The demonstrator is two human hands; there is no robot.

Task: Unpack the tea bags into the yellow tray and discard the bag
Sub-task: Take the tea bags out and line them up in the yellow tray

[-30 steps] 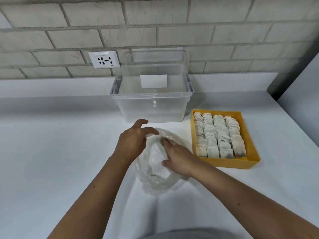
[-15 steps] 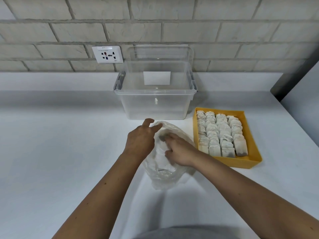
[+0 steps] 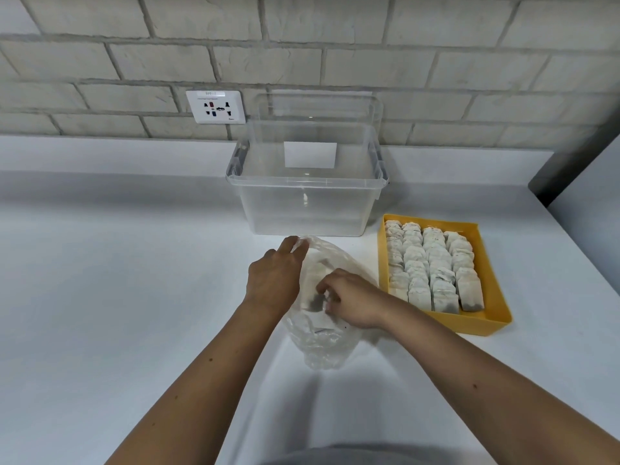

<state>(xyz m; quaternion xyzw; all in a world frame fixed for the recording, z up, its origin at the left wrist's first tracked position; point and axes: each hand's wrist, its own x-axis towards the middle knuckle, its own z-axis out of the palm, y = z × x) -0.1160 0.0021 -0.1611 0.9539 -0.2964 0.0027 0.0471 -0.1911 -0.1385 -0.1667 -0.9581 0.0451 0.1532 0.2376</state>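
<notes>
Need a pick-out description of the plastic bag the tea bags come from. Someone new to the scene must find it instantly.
Start at the clear storage bin standing against the brick wall on the white counter. Just in front of it lies the plastic bag, left of the yellow tray, with the left hand holding its mouth and the right hand reaching in. It is the only soft, crumpled, see-through thing there.

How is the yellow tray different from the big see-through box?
The yellow tray is low, solid-coloured and packed with rows of tea bags; the clear box is tall, see-through and looks empty except for a white label. The tray sits nearer the person, the box back by the wall. Both are open on top and rest on the white counter.
</notes>
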